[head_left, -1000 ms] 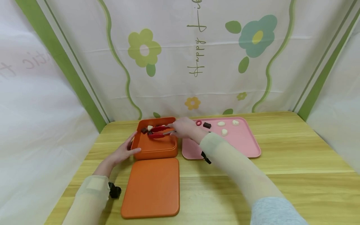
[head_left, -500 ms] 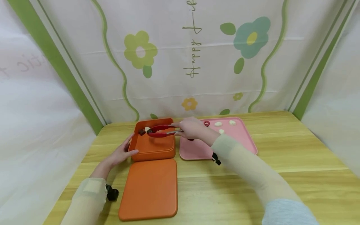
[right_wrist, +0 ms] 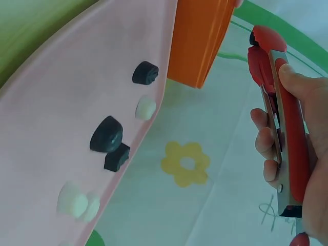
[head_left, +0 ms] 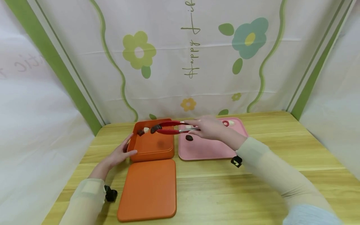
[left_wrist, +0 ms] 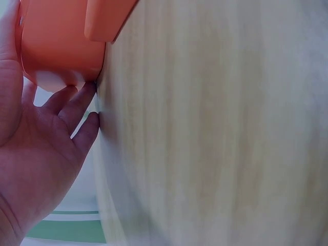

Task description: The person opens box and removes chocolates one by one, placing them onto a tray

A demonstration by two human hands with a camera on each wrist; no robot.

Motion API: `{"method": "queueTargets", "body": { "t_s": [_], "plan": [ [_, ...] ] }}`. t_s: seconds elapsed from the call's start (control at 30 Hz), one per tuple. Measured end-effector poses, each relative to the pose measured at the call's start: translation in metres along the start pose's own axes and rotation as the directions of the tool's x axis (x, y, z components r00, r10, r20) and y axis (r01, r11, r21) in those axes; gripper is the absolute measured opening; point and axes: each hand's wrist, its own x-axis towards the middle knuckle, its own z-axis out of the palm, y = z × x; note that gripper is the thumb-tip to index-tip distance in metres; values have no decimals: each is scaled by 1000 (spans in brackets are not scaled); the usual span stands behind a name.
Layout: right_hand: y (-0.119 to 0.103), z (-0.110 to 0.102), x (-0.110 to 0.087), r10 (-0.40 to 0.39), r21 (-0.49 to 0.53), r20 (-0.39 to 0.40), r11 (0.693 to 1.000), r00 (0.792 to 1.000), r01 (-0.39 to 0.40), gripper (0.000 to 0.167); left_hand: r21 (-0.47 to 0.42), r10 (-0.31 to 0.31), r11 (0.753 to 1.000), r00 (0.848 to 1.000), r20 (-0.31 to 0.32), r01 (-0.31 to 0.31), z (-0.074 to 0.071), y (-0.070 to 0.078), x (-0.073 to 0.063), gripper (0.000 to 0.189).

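My right hand [head_left: 209, 126] grips a pair of tongs [head_left: 168, 132] with red tips and metal arms. Pinched in the tips is a dark chocolate [head_left: 156, 128], held over the orange box [head_left: 152, 156], with a shadow on the box floor below. In the right wrist view the tongs [right_wrist: 292, 138] lie along the palm, thumb on one arm and fingertips round the other. Inside the box, a brown piece [head_left: 140, 132] and a white piece [head_left: 146, 130] sit near the left wall. My left hand [head_left: 118, 155] rests against the box's left side, fingers extended and thumb at the front corner.
A pink tray [head_left: 202, 153] right of the box bears several dark and white pieces, among them a dark one [head_left: 189, 137]. The orange lid [head_left: 147, 190] lies flat in front of the box. A printed curtain [head_left: 168, 78] hangs behind the wooden table [head_left: 213, 193].
My right hand has lifted the tongs from low inside the box and drawn them to the right, the dark chocolate still in the tips. My left hand stays at the box.
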Motion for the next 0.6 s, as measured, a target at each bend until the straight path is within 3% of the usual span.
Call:
{"method": "queueTargets", "body": {
  "t_s": [0.43, 0.6],
  "plan": [
    [33, -13, -71, 34, -45, -118, 998, 992, -40, 53, -18, -21, 1000, 1000, 4, 21, -1, 3, -1, 86],
    [43, -12, -96, 88, -54, -105, 994, 991, -94, 53, -21, -27, 999, 1000, 5, 27, 0, 2, 1, 87]
  ]
}}
